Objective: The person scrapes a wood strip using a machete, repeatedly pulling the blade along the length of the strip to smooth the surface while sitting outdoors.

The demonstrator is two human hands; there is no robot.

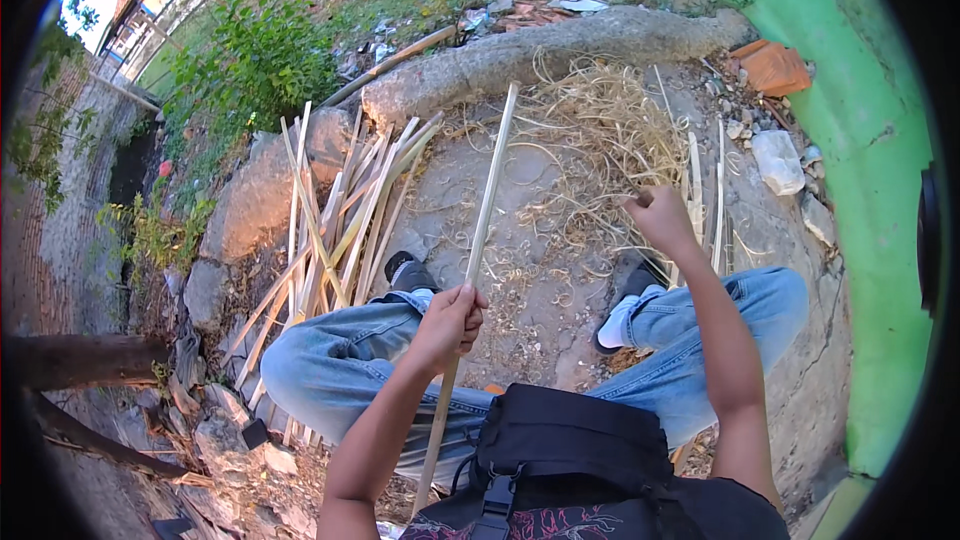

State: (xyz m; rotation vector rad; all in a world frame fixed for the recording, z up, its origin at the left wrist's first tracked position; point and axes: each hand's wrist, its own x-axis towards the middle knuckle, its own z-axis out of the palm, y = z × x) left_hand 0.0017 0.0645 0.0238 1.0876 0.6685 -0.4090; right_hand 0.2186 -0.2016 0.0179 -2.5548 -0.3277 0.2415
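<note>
My left hand [450, 328] is closed around a long, pale bamboo strip [490, 190]. The strip slants from beside my waist up past my knees, its far end near the low stone edge. Out to the right, my right hand [662, 222] is curled closed over the near side of a heap of thin, curly shavings [610, 125]. Whatever it may hold is hidden by the fingers. A loose bundle of split bamboo strips [365, 205] lies beyond my left knee. A few more pale strips [719, 190] lie just right of my right hand.
A rough stone kerb [540, 55] curves across the far side. The green wall [850, 140] rises on the right, with a white block [777, 162] and an orange brick piece [775, 68] near its foot. A black bag [570, 430] sits at my waist.
</note>
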